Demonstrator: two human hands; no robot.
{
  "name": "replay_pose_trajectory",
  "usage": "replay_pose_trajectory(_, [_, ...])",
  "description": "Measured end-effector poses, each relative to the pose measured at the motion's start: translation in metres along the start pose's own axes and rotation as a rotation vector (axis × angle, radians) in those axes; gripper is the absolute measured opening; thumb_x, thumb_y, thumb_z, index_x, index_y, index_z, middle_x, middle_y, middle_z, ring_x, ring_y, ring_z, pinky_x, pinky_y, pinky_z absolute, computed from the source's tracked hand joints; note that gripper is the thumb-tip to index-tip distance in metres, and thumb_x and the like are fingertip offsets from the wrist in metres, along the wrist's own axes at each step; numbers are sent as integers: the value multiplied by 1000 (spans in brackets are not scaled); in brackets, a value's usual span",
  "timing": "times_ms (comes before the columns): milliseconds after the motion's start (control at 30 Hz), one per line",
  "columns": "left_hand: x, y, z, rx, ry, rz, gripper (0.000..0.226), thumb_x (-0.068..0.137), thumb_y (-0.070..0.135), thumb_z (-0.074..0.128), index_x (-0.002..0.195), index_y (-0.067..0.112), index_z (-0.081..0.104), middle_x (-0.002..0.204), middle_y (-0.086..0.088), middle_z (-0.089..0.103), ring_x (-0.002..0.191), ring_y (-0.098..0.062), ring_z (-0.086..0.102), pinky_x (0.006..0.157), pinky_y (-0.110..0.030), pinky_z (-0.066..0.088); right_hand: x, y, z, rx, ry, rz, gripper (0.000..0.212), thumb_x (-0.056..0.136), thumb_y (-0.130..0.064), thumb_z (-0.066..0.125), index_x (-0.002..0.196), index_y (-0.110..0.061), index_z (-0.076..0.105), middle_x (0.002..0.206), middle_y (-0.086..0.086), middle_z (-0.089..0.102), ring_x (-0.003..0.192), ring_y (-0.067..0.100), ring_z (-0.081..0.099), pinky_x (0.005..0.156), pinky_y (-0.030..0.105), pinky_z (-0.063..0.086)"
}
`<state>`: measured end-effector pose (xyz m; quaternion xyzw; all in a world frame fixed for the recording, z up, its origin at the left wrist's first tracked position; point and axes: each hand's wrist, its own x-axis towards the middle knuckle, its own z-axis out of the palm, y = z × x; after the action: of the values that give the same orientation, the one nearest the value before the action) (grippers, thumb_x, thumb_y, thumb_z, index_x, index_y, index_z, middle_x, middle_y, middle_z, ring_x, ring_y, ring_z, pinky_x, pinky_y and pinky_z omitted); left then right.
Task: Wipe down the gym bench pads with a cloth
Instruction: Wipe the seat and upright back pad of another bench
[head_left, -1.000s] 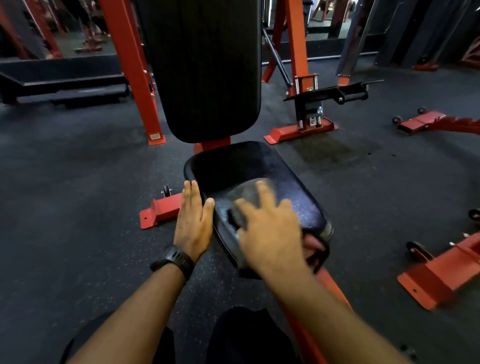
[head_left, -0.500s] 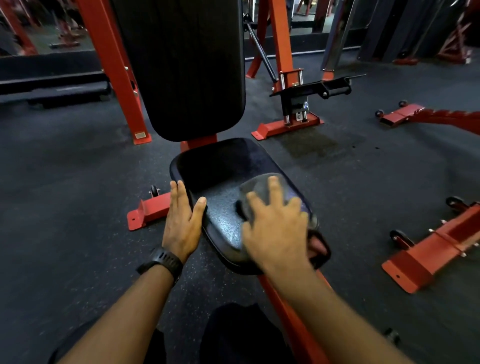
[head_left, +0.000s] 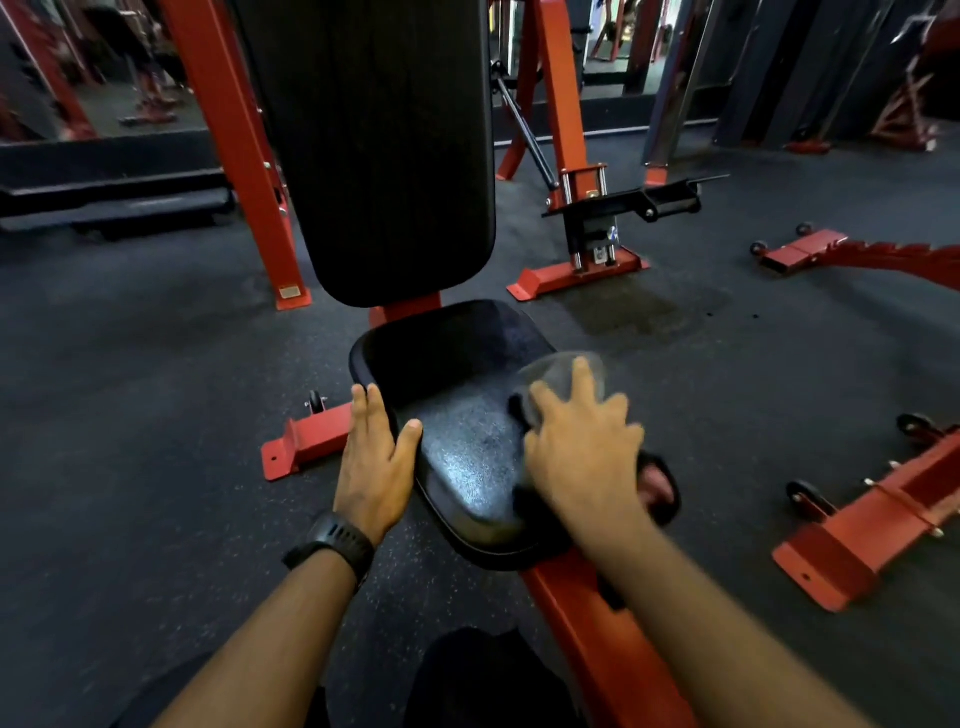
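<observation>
Grey cloth (head_left: 563, 376) pinned flat under the right hand (head_left: 584, 457), just right of frame centre, fingers spread wide and pressing down on the right side of the seat pad (head_left: 457, 415); cloth edge blurred, showing past the fingertips toward the pad's far right rim. Left hand (head_left: 371, 460) left of centre, open, palm down along the pad's left edge, thumb hooked onto the top surface, other fingers lying down the side. Black watch (head_left: 332, 543) strapped on the left wrist. Seat pad black, glossy and speckled between the two hands, darker toward its far end. Directly above it in the frame, black back pad (head_left: 382, 150) standing steeply inclined, reaching to the top edge. Orange bench frame (head_left: 587, 618) running from under the pad's near end toward the bottom of the frame, with an orange foot (head_left: 306, 447) and small wheel to the left of the left hand. Dark rubber floor (head_left: 130, 415) all around. Orange uprights (head_left: 234, 140) in the upper left and upper centre, with a black rack arm (head_left: 628, 200) right of the back pad. More orange equipment bases (head_left: 872, 525) with wheels along the right edge, well apart from the bench.
</observation>
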<state>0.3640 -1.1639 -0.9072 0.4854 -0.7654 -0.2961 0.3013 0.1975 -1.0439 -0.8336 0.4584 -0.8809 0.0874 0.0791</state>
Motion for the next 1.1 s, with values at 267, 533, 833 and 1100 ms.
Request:
replay_pose_trajectory(267, [-9, 3, 0, -4, -19, -22, 65, 106, 38, 31, 157, 17, -2, 163, 2, -13, 149, -6, -10, 120, -24, -4, 21, -55, 6, 88, -39, -326, 47, 95, -39, 52, 141, -39, 42, 162, 4, 14, 123, 37, 40, 94, 53, 40])
replay_pose_trajectory(533, [-7, 1, -9, 88, -91, 3, 62, 106, 36, 27, 157, 16, -3, 163, 1, -13, 142, 1, -13, 118, -22, -5, -52, -60, -7, 65, -105, -304, 49, 98, -38, 50, 144, -37, 33, 164, 6, -5, 128, 39, 32, 95, 53, 36])
replay_pose_trajectory(833, [-4, -1, -8, 74, -31, -1, 61, 105, 41, 28, 157, 21, 2, 165, 2, -7, 143, 2, -10, 118, -22, -3, 110, -33, 15, 73, -49, -79, 39, 94, -31, 50, 132, -38, 51, 151, 5, 29, 118, 36, 44, 94, 53, 41])
replay_pose_trajectory(1100, [21, -5, -15, 248, -62, 55, 69, 103, 48, 29, 157, 19, -1, 163, 1, -13, 151, -14, -9, 122, -28, -1, 31, -69, 10, 39, -17, -189, 42, 93, -38, 54, 134, -33, 45, 158, 9, 14, 121, 36, 40, 90, 48, 42])
